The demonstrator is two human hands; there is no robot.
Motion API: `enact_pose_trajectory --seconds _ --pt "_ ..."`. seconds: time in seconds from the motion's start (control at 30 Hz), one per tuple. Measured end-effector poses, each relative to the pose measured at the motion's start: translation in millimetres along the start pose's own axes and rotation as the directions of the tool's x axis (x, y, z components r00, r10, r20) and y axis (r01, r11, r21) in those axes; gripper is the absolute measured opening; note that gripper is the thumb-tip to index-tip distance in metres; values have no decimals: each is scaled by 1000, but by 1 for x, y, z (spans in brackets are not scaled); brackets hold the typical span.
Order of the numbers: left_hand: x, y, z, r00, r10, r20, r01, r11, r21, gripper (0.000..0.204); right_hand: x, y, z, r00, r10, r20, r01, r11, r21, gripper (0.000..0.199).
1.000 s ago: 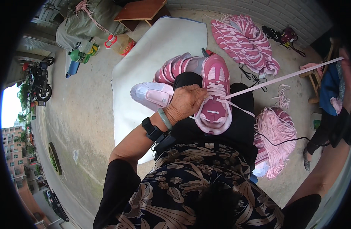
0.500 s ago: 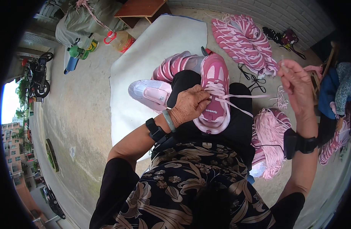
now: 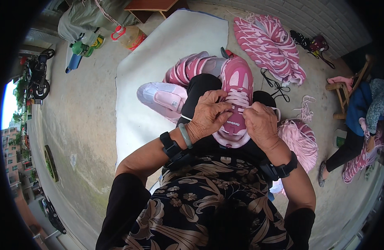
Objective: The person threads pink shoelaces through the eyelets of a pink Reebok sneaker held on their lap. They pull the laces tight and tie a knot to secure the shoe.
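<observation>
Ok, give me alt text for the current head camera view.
A person's left hand and right hand are at the pale laces of a pink sneaker over their lap. Beyond lie a white sheet and a heap of pink shoe uppers; a bundle of pale pink strands lies to the right.

A pink shoe (image 3: pixel 237 112), pale lace (image 3: pixel 237 98) threaded in rows, rests upright on the lap (image 3: pixel 198 86), toe beyond its far edge.

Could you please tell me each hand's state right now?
Left hand: fingers curled at the left side of the pink shoe; whether closed on anything cannot be told.
Right hand: fingers bent in at the shoe's right side; any grip is hidden.
</observation>
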State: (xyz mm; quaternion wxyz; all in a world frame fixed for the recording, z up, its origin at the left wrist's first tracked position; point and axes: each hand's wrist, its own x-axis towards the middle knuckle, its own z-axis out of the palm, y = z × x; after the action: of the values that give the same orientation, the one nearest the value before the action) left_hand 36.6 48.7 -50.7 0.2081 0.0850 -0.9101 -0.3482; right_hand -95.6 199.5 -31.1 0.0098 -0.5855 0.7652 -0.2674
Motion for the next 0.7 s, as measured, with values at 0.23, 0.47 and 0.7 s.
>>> enact_pose_trajectory --seconds 0.23,0.47,0.7 --pt "-3 -10 9 983 -177 56 186 933 -307 22 5 -2 5 997 36 63 -36 999 -5 5" --pt "-7 -15 14 984 -175 42 179 920 -350 25 6 -15 18 993 108 38 -98 973 -208 9" --pt "-8 -17 12 986 -162 46 168 910 -379 21 5 -3 28 987 137 -79 -112 957 266 8"
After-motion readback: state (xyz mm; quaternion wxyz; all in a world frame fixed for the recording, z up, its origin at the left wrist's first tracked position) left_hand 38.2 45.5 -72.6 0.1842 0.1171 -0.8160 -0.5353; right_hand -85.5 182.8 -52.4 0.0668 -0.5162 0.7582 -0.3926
